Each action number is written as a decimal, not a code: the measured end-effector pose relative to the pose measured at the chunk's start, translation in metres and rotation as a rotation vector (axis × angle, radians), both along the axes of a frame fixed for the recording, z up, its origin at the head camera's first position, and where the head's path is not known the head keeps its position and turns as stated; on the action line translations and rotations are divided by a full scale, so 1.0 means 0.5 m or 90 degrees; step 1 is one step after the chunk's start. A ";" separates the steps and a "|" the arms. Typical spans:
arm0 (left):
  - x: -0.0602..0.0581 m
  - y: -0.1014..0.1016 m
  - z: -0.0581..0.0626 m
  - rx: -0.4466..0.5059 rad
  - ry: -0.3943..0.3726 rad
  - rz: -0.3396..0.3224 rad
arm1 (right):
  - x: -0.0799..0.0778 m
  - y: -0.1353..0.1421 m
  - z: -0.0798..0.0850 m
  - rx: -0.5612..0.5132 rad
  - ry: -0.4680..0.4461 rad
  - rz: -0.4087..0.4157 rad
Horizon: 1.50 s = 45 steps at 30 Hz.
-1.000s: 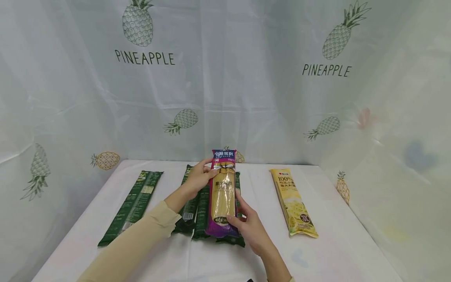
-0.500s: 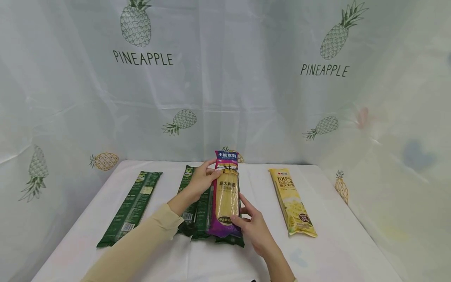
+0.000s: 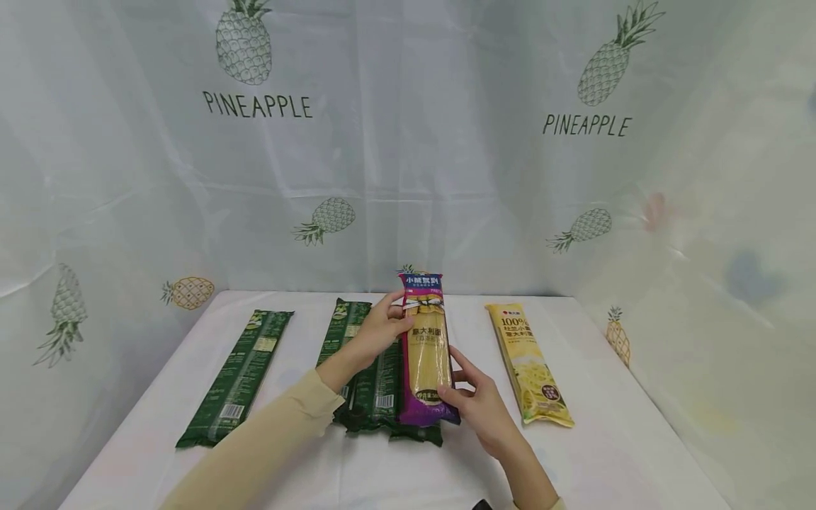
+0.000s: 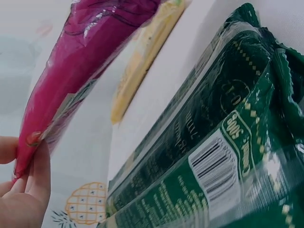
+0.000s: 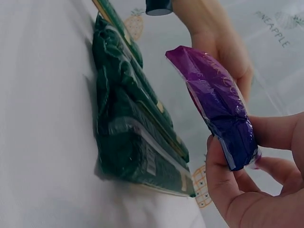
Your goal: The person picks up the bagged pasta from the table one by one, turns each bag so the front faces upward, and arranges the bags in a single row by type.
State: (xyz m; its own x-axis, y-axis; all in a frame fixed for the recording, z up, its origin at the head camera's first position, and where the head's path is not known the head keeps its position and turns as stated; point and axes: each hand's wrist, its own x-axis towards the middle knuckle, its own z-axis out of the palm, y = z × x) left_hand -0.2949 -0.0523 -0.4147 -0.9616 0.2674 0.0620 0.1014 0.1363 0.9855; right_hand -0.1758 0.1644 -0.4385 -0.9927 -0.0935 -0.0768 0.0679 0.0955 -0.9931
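Observation:
A purple pasta packet (image 3: pixel 428 354) with a clear front is held up between both hands, above the green packets. My left hand (image 3: pixel 376 333) grips its upper left edge, thumb on the front. At the lower right edge my right hand (image 3: pixel 481 404) pinches it, thumb on the front and fingers behind. The left wrist view shows the packet's magenta back (image 4: pixel 71 76) with fingertips at its edge. In the right wrist view, the packet's purple and blue end (image 5: pixel 221 104) sits between thumb and fingers. Several green pasta packets (image 3: pixel 376 386) lie close together below, partly hidden by the held one.
Another green packet (image 3: pixel 239 375) lies apart on the left of the white-covered table (image 3: pixel 306 474). A yellow pasta packet (image 3: pixel 530 365) lies on the right. Behind the table hangs a pineapple-print curtain (image 3: pixel 433 156).
Both hands have moved to the right with the purple packet, uncovering more of the green packets beneath. The green and yellow packets have stayed where they were.

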 end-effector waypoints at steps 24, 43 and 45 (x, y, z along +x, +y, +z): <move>-0.022 0.123 -0.048 -0.018 -0.033 -0.001 | -0.014 0.126 -0.004 0.150 -0.021 -0.012; -0.053 0.235 -0.107 -0.050 -0.046 0.026 | -0.029 0.212 -0.017 0.314 -0.003 0.002; -0.059 0.242 -0.115 -0.043 -0.050 0.023 | -0.032 0.214 -0.020 0.346 0.012 0.001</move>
State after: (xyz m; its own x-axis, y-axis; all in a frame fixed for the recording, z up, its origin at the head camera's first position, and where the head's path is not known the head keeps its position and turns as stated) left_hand -0.3246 0.0687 -0.4723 -0.9719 0.2335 -0.0304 0.0188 0.2056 0.9784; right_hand -0.1917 0.2712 -0.4484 -0.9942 -0.0471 -0.0963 0.0493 0.5962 -0.8013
